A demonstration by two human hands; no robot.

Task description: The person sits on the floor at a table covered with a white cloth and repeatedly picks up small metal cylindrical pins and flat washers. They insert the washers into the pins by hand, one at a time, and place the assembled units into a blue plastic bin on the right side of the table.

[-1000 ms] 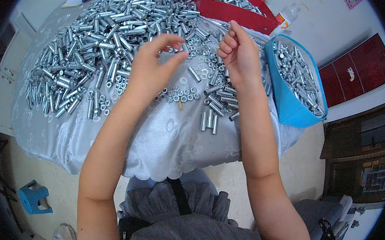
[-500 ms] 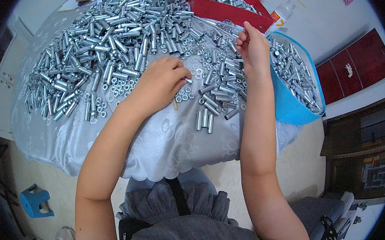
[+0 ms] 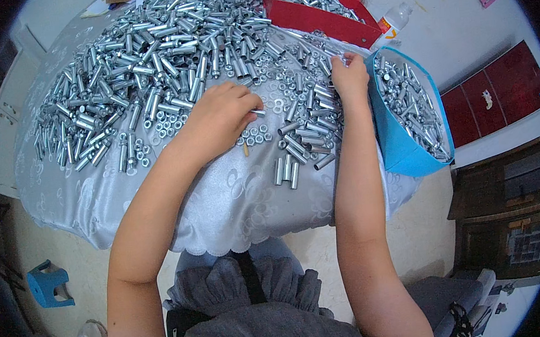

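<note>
My left hand [image 3: 225, 112] is closed over the table, and the end of a shiny metal sleeve [image 3: 258, 112] sticks out between its thumb and fingers. Just below that hand lie several hex nuts [image 3: 256, 134]. My right hand [image 3: 351, 78] has its fingers bent together at the right edge of the loose hardware, beside thin threaded bolts [image 3: 319, 45]; whatever the fingertips hold is hidden. Between both hands are flat washers [image 3: 276, 104] and a group of loose metal sleeves [image 3: 308, 131].
A large heap of expansion bolts [image 3: 149, 58] covers the table's far left. A blue container [image 3: 406, 152] filled with bolts stands right of my right forearm. Behind it are a red box [image 3: 322, 17] of hardware and a plastic bottle [image 3: 395, 19]. A patterned silvery tablecloth [image 3: 222, 203] hangs over the near edge.
My right hand has come down from its raised position near the red box, and its fingers have bent toward the bolts. My left hand stays nearly in place with the sleeve.
</note>
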